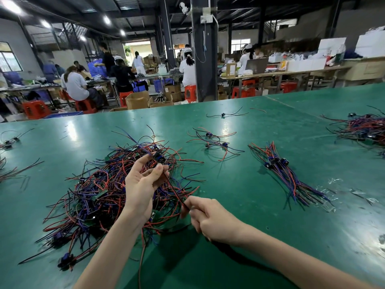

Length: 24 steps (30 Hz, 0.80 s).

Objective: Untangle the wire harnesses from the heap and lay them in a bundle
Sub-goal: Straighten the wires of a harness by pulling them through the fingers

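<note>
A tangled heap of red, blue and black wire harnesses lies on the green table in front of me. My left hand is raised over the heap and pinches one harness by its dark blue connector between thumb and fingertips. The wires of that harness run down and right to my right hand, which pinches their ends. A straightened bundle of harnesses lies to the right, apart from the heap.
A few loose harnesses lie behind the heap, one more farther back. Another pile sits at the far right, and scattered wires at the left edge. People work at benches beyond the table.
</note>
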Each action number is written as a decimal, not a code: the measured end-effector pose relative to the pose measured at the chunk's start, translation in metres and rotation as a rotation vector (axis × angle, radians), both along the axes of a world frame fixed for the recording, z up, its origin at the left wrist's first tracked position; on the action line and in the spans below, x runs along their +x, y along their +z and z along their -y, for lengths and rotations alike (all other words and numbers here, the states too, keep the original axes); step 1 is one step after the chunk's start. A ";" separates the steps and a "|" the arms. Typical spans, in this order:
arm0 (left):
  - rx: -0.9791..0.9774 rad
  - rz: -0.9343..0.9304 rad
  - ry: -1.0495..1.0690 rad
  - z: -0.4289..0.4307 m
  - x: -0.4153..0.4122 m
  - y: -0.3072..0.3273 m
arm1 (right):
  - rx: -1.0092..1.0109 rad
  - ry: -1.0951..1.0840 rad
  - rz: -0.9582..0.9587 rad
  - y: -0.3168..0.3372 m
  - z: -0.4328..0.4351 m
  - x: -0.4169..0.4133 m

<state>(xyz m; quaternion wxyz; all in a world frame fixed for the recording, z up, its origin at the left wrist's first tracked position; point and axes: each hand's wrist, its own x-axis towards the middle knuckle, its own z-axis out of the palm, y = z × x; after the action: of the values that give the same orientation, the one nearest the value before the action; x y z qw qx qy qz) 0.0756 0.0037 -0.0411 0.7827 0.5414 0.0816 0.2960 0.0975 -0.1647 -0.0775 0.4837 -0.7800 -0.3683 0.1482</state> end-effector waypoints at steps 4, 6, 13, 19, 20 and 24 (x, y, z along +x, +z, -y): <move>0.007 -0.012 0.014 -0.001 0.001 -0.001 | 0.125 0.035 0.052 0.003 0.001 -0.004; 0.014 -0.015 0.019 -0.001 0.001 -0.001 | 0.161 0.021 0.135 0.003 0.002 -0.003; 0.058 -0.020 0.030 0.001 0.000 -0.003 | 0.184 0.029 0.363 0.005 0.002 -0.006; 0.063 -0.027 0.071 -0.005 0.000 -0.001 | 0.165 0.044 0.024 0.000 -0.001 -0.012; 0.063 -0.026 0.071 -0.005 0.000 -0.001 | 0.156 0.038 -0.086 0.000 -0.002 -0.012; 0.065 -0.006 0.072 -0.003 -0.001 0.002 | 0.164 0.004 -0.399 0.004 -0.002 -0.008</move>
<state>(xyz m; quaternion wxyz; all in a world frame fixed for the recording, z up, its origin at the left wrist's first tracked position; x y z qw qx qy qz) 0.0750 0.0063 -0.0392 0.7534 0.5639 0.0939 0.3248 0.0897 -0.1632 -0.0732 0.6086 -0.6924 -0.2776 0.2703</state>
